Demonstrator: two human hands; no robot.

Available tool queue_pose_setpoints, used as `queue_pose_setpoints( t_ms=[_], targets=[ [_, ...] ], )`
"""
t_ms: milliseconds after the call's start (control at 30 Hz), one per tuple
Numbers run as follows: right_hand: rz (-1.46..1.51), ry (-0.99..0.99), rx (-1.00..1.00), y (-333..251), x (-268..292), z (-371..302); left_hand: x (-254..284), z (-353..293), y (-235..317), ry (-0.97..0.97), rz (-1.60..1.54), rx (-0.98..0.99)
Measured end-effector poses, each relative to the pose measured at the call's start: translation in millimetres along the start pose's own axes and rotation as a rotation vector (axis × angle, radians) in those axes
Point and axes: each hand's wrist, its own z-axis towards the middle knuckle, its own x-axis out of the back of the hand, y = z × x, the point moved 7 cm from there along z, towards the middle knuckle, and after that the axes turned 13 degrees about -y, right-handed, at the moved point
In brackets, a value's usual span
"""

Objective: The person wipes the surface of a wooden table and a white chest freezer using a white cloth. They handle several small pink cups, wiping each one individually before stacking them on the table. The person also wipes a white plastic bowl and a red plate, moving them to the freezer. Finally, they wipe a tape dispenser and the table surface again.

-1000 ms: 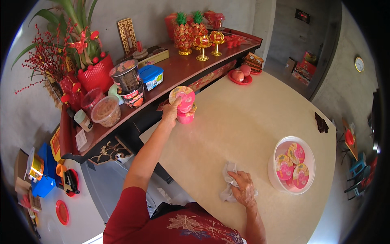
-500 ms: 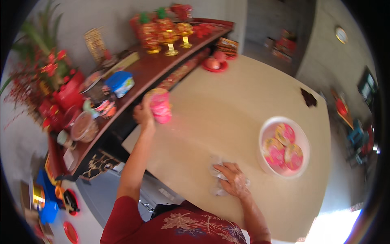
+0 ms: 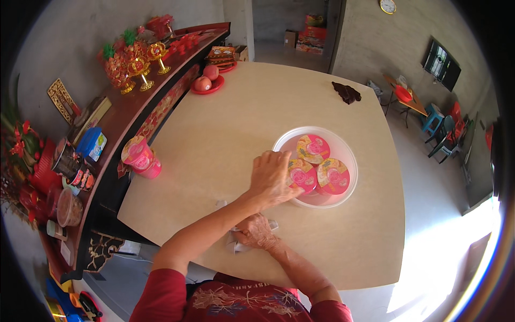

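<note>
Reaching across to the right, my left hand (image 3: 271, 180) is open with nothing in it, fingers stretched over the left rim of a round white basin (image 3: 348, 142). In that basin lie several round pink-and-yellow lidded cups, such as the front-right lidded cup (image 3: 333, 176); my left hand partly covers the leftmost one. Below my left forearm, my right hand (image 3: 256, 231) is closed on a crumpled whitish cloth (image 3: 240, 247) pressed to the tabletop. Pink cups (image 3: 142, 156) stand together at the table's left edge, beside the dark red cabinet.
A beige table (image 3: 214, 129) fills the middle. Along its left runs the dark red cabinet (image 3: 115, 115), bearing gold ornaments, tubs and plants. Round fruit sit on a red plate (image 3: 206, 90) at the far left. A dark brown cloth (image 3: 346, 93) lies at the far right.
My left hand has let go of the pink cup at the table's left edge and swung right to the basin. My right hand stays on the cloth. The view has turned right.
</note>
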Motion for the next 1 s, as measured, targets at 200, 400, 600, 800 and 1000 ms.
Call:
queue_pose_setpoints(
  t_ms=[200, 400, 600, 800, 1000],
  targets=[
    [-0.045, 0.102, 0.102, -2, -3, -3, -50, 40, -3, -0.404, 0.209, 0.254],
    [-0.094, 0.129, 0.130, -5, 2, -2, 0, 23, 3, -0.195, -0.031, 0.251],
    [-0.003, 0.160, 0.141, -17, 20, -3, 86, -54, -14, 0.149, -0.257, 0.180],
    [0.240, 0.259, 0.096, -4, 22, -1, 65, -168, -90, 0.150, -0.196, 0.364],
    [0.665, 0.282, 0.024, 18, 20, 0, 37, -226, -115, 0.166, -0.384, 0.489]
  ],
)
